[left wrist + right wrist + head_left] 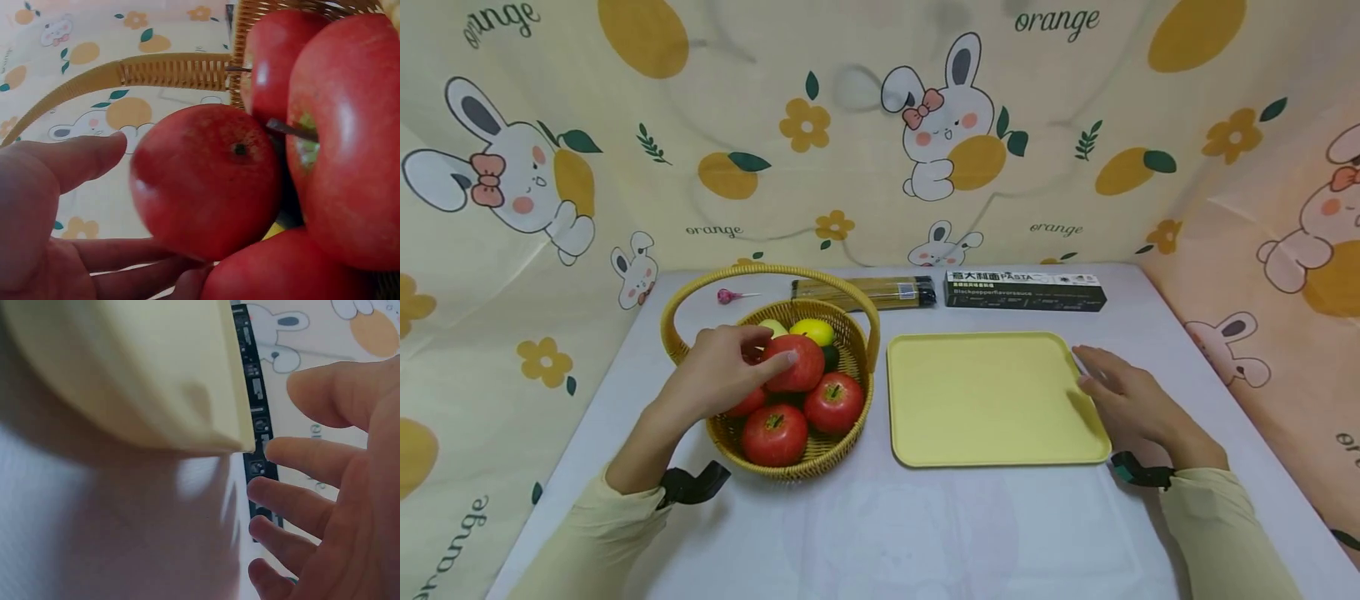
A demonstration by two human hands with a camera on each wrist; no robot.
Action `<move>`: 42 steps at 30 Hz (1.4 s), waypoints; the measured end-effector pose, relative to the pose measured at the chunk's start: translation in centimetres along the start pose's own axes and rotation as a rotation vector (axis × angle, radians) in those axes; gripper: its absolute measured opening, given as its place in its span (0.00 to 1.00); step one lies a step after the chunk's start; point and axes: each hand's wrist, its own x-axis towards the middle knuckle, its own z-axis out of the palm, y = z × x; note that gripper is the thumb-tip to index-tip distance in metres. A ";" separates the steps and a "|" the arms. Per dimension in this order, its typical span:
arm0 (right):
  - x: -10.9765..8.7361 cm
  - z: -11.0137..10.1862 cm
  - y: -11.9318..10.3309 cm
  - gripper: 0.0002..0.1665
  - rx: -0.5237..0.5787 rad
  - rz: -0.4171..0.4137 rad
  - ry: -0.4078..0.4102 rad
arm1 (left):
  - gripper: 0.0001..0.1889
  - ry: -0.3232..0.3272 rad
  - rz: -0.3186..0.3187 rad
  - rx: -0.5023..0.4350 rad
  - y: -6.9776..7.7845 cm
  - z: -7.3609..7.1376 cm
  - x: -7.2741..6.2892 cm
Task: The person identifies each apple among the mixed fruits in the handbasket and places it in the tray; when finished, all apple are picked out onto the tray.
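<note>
Head view: your left hand (pixel 718 375) grips a red apple (pixel 796 363) in the woven wicker basket (pixel 850 333) of fruit; your right hand (pixel 1131 400) rests with relaxed fingers beside the flat yellow plastic tray (pixel 985 400).

A left hand (pixel 726 375) curls round the top red apple (pixel 796 363) in a wicker basket (pixel 850 333) of apples and lemons. Just right of the basket lies a yellow tray (pixel 985 400); a right hand (pixel 1131 400) rests at its right edge, fingers relaxed. At the far side lie a spaghetti pack (pixel 865 292) and a dark pasta box (pixel 1025 290).

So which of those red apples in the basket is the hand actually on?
The topmost red apple: the left hand curls round it, while the other red ones lie lower, nearer the person.
</note>
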 end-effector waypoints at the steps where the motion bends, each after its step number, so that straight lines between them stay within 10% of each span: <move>1: 0.1 0.1 0.1 0.46 0.000 0.012 -0.010 | 0.40 0.002 0.006 0.012 0.0 0.2 0.2; 22: 0.5 0.9 0.8 0.45 -0.060 -0.003 -0.009 | 0.43 -0.021 0.086 0.059 0.6 1.4 0.9; 35: 0.4 0.7 0.7 0.44 -0.050 0.003 -0.016 | 0.42 0.072 0.185 -0.200 -0.2 1.3 -1.5; 42: 0.4 0.8 0.7 0.45 -0.039 0.008 -0.012 | 0.43 0.017 0.295 -0.455 0.3 1.3 -2.9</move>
